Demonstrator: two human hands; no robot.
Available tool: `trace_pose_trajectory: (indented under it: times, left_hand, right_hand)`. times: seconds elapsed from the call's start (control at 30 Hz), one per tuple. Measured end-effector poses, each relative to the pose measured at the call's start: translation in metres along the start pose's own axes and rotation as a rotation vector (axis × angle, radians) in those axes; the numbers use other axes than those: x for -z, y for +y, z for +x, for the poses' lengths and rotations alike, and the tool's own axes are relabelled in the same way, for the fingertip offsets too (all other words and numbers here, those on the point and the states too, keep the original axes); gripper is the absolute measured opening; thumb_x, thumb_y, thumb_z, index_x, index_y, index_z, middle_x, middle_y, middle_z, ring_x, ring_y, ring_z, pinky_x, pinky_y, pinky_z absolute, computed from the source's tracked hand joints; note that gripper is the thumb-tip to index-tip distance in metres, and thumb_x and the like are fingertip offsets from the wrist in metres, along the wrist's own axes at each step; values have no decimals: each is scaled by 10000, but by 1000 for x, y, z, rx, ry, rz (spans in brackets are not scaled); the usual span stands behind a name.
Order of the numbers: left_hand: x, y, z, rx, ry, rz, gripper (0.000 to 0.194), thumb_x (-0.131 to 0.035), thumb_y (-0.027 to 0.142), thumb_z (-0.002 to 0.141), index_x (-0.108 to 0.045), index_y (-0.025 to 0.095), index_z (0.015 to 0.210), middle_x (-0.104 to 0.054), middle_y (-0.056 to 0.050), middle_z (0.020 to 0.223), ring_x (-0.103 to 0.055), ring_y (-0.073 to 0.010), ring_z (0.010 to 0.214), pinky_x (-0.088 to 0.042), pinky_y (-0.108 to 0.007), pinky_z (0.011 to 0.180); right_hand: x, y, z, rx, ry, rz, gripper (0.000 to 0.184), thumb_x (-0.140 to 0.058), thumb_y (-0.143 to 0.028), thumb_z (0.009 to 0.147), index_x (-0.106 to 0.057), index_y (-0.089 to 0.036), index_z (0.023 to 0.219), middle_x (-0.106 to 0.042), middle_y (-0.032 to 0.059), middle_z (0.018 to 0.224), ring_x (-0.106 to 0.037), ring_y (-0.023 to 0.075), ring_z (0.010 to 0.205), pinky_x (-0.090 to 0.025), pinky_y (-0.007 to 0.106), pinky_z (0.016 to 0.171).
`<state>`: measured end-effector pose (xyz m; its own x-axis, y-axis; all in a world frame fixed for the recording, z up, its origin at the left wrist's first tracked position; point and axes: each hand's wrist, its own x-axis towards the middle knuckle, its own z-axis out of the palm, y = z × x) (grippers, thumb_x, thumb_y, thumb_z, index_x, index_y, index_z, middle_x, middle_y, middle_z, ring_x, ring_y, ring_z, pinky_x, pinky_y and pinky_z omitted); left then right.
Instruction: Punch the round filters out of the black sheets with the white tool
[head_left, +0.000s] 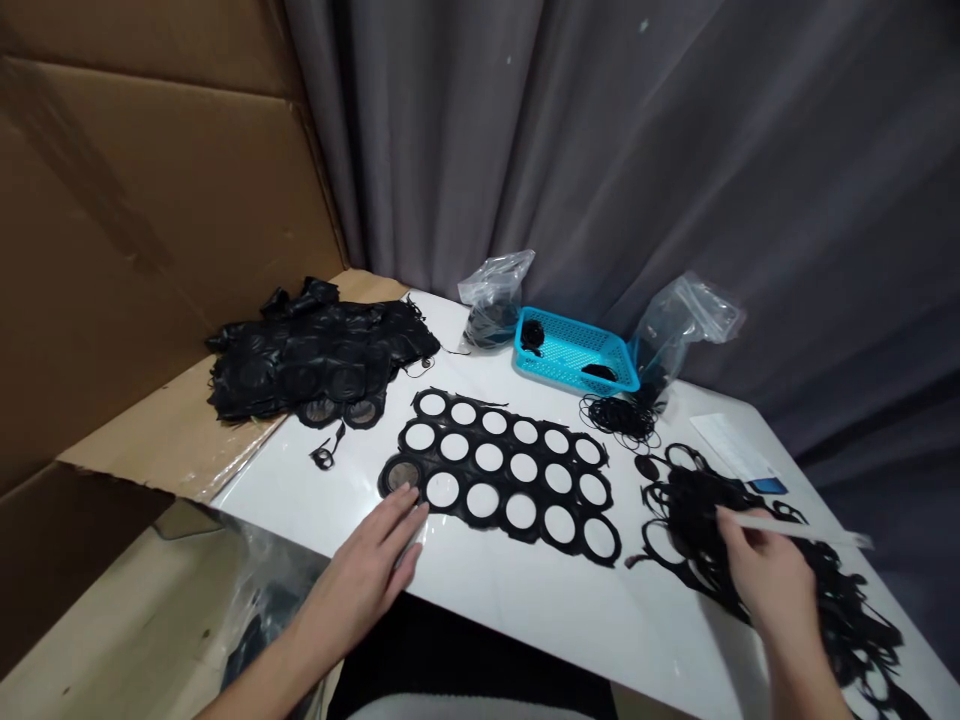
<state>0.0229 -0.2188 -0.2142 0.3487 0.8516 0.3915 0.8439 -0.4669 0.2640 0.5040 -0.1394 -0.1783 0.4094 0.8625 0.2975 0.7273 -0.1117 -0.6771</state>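
A black rubber sheet (510, 470) punched with round holes lies flat in the middle of the white table (540, 600). My left hand (371, 570) rests open, fingers flat, at the sheet's near left corner, by a disc still in place (403, 474). My right hand (772, 580) is closed on a thin white stick (806, 530), held over a tangled heap of black rubber scrap (720, 530) at the right.
A stack of black sheets (315, 360) lies at the back left on cardboard. A blue basket (574, 350) stands at the back between two clear plastic bags (495, 295) (679, 325). Loose black rings (622, 420) lie near the basket. Grey curtain behind.
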Motion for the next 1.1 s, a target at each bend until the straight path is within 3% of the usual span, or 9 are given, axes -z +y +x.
trace_pose_trajectory:
  times: [0.1, 0.17, 0.23, 0.33, 0.43, 0.53, 0.6, 0.7, 1.1]
  left_hand:
    - [1, -7, -5, 59, 62, 26, 384, -498, 282, 1013, -528, 154, 1373, -515, -154, 1431, -512, -304, 1317, -469, -476, 1083]
    - [2, -11, -7, 86, 80, 49, 367, -507, 284, 1010, -546, 144, 1346, -544, -161, 1384, -542, -308, 1274, -481, -483, 1064]
    - [4, -12, -9, 90, 85, 67, 354, -505, 285, 1011, -559, 139, 1329, -564, -162, 1355, -560, -306, 1248, -490, -481, 1052]
    - [6, -11, -12, 76, 88, 91, 349, -494, 285, 1017, -569, 134, 1322, -581, -161, 1345, -557, -305, 1260, -493, -478, 1054]
    - [5, -9, -14, 74, 88, 99, 348, -491, 286, 1020, -576, 139, 1323, -583, -156, 1360, -545, -300, 1285, -487, -474, 1068]
    - [2, -9, -17, 85, 87, 94, 354, -486, 287, 1021, -575, 159, 1339, -584, -142, 1377, -538, -293, 1303, -475, -470, 1087]
    - [1, -9, -18, 86, 88, 97, 358, -482, 282, 1021, -570, 165, 1348, -588, -141, 1376, -539, -292, 1307, -475, -469, 1088]
    - [2, -8, -18, 77, 88, 114, 355, -486, 263, 1018, -566, 151, 1345, -593, -152, 1368, -538, -295, 1310, -479, -470, 1086]
    - [3, -8, -18, 78, 80, 90, 364, -485, 228, 1006, -566, 163, 1354, -621, -135, 1338, -545, -285, 1298, -481, -457, 1086]
  right_hand:
    - [30, 19, 6, 85, 107, -277, 247, -583, -519, 651, -545, -279, 602, -622, 124, 661, -602, 370, 724, -482, 530, 712]
    - [27, 0, 7, 205, 157, -329, 253, -548, -508, 697, -555, -263, 638, -656, 144, 778, -615, 369, 811, -479, 538, 796]
    - [6, -40, 3, 295, 100, -214, 260, -549, -484, 770, -606, -240, 700, -678, 137, 878, -625, 340, 880, -479, 504, 838]
    - [-52, -117, -16, 369, -279, 172, 266, -567, -428, 867, -634, -229, 704, -689, 105, 982, -641, 270, 917, -496, 404, 816]
    - [-119, -184, -47, 488, -721, 420, 201, -592, -344, 898, -669, -226, 755, -686, 76, 1017, -639, 233, 960, -498, 368, 856]
    - [-170, -224, -78, 586, -951, 552, 144, -615, -241, 881, -659, -216, 747, -689, 54, 1002, -644, 204, 959, -491, 355, 898]
    - [-190, -235, -92, 607, -1009, 561, 147, -622, -204, 865, -636, -208, 719, -689, 45, 987, -644, 192, 936, -487, 349, 898]
    - [-203, -238, -102, 569, -1040, 554, 144, -622, -191, 852, -614, -203, 709, -680, 39, 982, -642, 181, 917, -485, 335, 876]
    - [-202, -236, -103, 502, -1078, 563, 178, -618, -191, 863, -588, -204, 688, -653, 25, 1021, -623, 173, 936, -470, 321, 873]
